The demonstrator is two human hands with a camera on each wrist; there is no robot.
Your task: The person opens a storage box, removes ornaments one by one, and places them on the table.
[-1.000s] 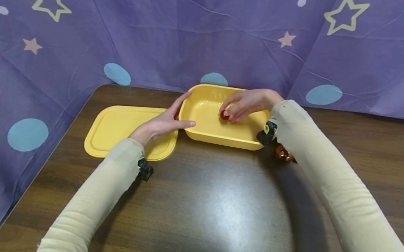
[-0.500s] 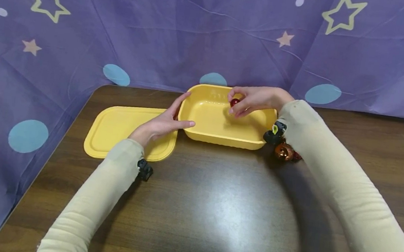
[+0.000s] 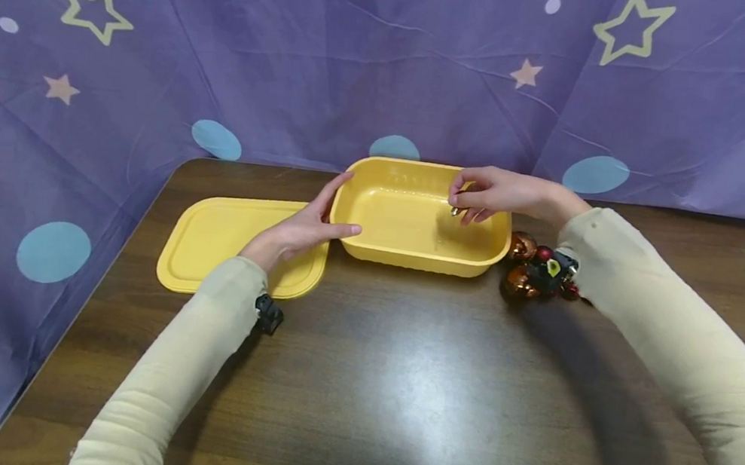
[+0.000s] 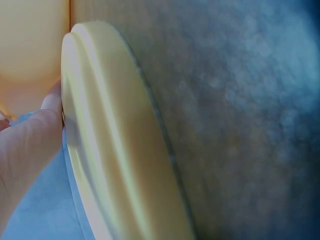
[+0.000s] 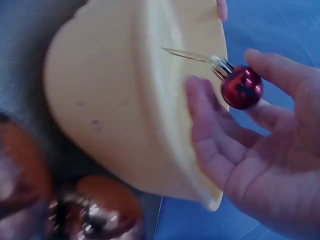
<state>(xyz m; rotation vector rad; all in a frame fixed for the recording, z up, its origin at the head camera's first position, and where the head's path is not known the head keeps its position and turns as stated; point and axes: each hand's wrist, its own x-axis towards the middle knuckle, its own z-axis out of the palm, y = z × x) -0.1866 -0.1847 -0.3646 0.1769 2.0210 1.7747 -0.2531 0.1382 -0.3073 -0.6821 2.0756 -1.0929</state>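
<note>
A small, shiny red Christmas bauble [image 5: 241, 87] with a silver cap and a gold thread is pinched in my right hand [image 3: 502, 192]. The hand hovers over the right part of an open yellow plastic tub [image 3: 410, 261]. From the head view, the fingers hide most of the bauble. My left hand [image 3: 301, 229] rests on the tub's left end, its thumb on the near rim and its straight fingers along the side wall. Below that hand lies a flat yellow lid [image 3: 208, 238], partly covered by the wrist.
Right of the tub sit several ornaments, among them a copper bauble [image 3: 519, 281] and a smaller red bauble [image 3: 543, 254]; the right wrist camera covers part of them. The brown wooden table [image 3: 357, 382] meets a purple star-print curtain [image 3: 308, 67] behind the tub.
My right hand has lifted the red bauble from the tub floor and moved right with it. More ornaments beside the tub have come into sight. My left hand stays on the tub.
</note>
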